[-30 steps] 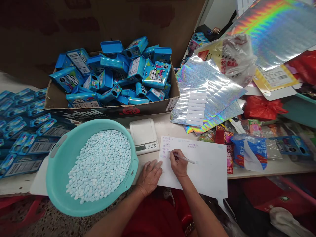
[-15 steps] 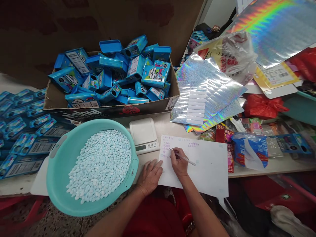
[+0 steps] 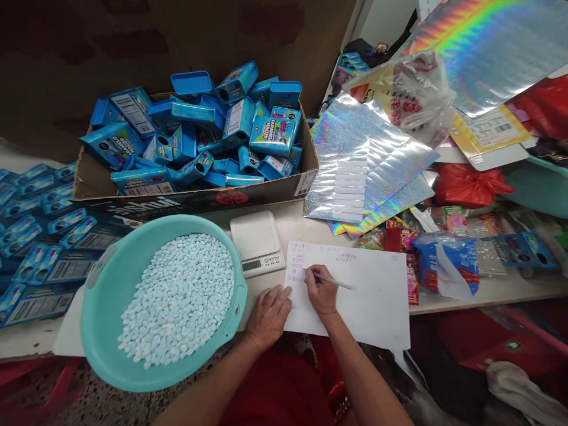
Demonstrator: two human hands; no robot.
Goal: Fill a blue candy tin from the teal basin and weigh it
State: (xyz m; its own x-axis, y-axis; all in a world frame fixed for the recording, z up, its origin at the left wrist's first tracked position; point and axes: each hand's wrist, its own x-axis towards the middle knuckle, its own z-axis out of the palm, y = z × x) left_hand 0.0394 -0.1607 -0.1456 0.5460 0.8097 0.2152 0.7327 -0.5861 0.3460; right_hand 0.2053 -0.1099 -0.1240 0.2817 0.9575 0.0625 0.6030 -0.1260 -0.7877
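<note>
A pen (image 3: 333, 280) is pinched in my right hand (image 3: 320, 291), its tip near the purple handwriting on a white sheet of paper (image 3: 373, 313). My left hand (image 3: 268, 318) lies flat with fingers stretched out, its fingertips on the paper's left edge. Left of it stands a turquoise basin (image 3: 100, 337) holding many small pale blue and white candies (image 3: 177, 302). Behind my left hand, a white kitchen scale (image 3: 255, 236) rests on the table, with its display facing me.
An open cardboard box (image 3: 195, 204) full of blue candy tins (image 3: 275, 131) stands behind the basin. More blue packs (image 3: 42, 266) are stacked at the left. Silvery holographic envelopes (image 3: 377, 148), a red plastic bag (image 3: 470, 184) and a blue-and-white packet (image 3: 446, 266) lie at the right.
The view has shifted slightly, so the box and envelopes sit a little further left. My right hand keeps the pen at nearly the same spot on the paper; my left hand is still.
</note>
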